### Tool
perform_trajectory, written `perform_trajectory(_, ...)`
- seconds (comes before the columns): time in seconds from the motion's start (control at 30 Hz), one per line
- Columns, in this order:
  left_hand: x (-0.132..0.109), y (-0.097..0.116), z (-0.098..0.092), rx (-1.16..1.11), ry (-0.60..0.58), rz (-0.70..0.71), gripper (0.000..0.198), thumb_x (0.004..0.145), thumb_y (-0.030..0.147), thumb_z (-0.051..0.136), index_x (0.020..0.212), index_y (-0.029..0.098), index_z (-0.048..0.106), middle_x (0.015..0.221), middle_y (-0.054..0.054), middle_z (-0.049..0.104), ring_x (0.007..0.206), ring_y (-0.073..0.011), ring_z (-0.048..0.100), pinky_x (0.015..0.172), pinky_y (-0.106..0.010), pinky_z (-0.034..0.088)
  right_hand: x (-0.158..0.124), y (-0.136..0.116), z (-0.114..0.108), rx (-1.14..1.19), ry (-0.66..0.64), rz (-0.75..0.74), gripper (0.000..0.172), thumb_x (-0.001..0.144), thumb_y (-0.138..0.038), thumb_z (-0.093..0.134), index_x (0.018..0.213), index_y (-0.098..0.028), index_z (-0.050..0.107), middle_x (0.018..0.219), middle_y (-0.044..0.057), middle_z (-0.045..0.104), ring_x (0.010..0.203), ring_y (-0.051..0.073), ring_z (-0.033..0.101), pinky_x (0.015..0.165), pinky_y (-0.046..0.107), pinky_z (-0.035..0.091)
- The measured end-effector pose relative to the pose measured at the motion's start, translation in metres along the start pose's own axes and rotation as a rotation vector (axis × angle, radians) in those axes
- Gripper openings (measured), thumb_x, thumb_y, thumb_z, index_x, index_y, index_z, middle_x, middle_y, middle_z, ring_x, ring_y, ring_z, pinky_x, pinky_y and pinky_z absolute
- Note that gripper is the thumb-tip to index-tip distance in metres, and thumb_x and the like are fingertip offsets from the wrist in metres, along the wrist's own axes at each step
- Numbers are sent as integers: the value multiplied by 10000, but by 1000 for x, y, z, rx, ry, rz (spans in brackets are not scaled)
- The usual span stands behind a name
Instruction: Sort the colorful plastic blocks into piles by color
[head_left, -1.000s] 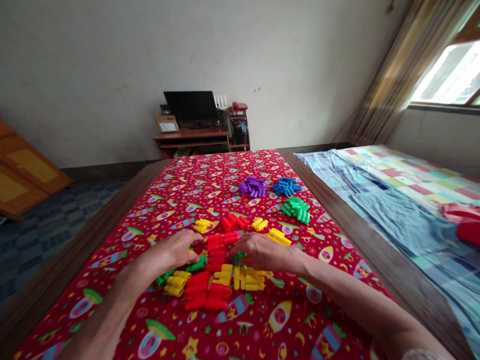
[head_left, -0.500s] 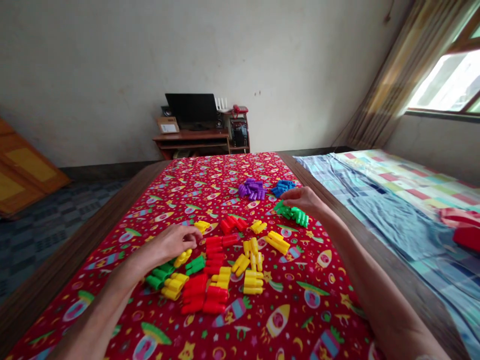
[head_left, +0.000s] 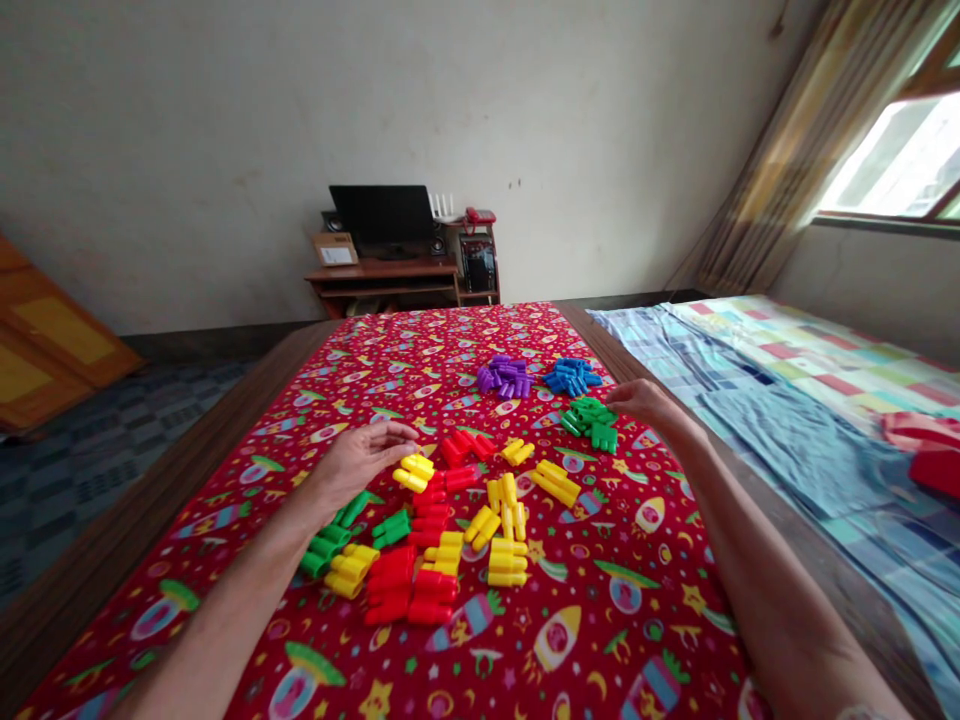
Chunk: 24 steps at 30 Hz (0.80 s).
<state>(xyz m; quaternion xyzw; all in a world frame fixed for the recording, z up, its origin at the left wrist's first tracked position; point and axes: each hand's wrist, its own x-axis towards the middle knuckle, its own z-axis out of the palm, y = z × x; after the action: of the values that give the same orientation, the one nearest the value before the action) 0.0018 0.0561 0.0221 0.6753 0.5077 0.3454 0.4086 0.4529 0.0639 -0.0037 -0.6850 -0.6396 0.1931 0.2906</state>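
My left hand [head_left: 369,458] is over the left of the loose plastic building blocks, its fingers stretched and thumb apart. Just below its fingertips lie yellow blocks [head_left: 414,472], next to red blocks [head_left: 430,510]. Under the left wrist are green blocks [head_left: 330,548] and a yellow block [head_left: 351,571]. My right hand [head_left: 646,402] is at the right edge of a pile of green blocks [head_left: 589,415]. Its fingers are drawn together, their tips beside the pile; anything between them is too small to make out.
Purple blocks [head_left: 505,377] and blue blocks [head_left: 571,377] form two piles farther back. More yellow blocks [head_left: 508,563] and red blocks [head_left: 412,590] lie nearer on the red patterned cloth [head_left: 555,690]. A bed [head_left: 795,420] stands along the right side; a desk [head_left: 397,268] is beyond.
My left hand has moved right and slightly away from me, its fingers straightening; a yellow block now lies below them. My right hand has shifted right, and the green pile is more bunched.
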Motion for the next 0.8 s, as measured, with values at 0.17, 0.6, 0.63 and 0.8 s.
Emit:
perform_trajectory(0.17,0,-2,1,44,-36,42,435,599,559,731,817,187,678,819,-50,743,798,-241,706,739,-335,575,-13,-31,-1,-187,136,-89,282,752,-304,543,759,-124,759,586,22,642,572,145,565,560,240,360)
perform_trajectory(0.6,-10,-41,-65,725,-202,8,639,710,593,611,1214,202,648,1169,-113,703,1061,-316,652,927,-383,506,-70,-118,76,-206,-58,-645,269,914,-288,515,1053,-153,702,859,92,728,770,170,652,710,261,478)
perform_trajectory(0.63,-14,-44,-67,760,-168,9,669,705,606,619,1236,199,633,1230,-126,670,1125,-334,620,974,-409,478,-74,-116,78,-219,-38,-668,312,919,-331,521,1125,-156,677,964,121,724,886,208,660,787,306,499)
perform_trajectory(0.8,-53,-74,-59,724,-14,138,671,867,582,446,1438,230,409,1512,-95,408,1401,-293,351,1132,-456,318,-77,-100,79,-146,-54,-687,435,970,-400,414,1344,-214,536,1319,132,589,1271,260,511,1068,445,416)
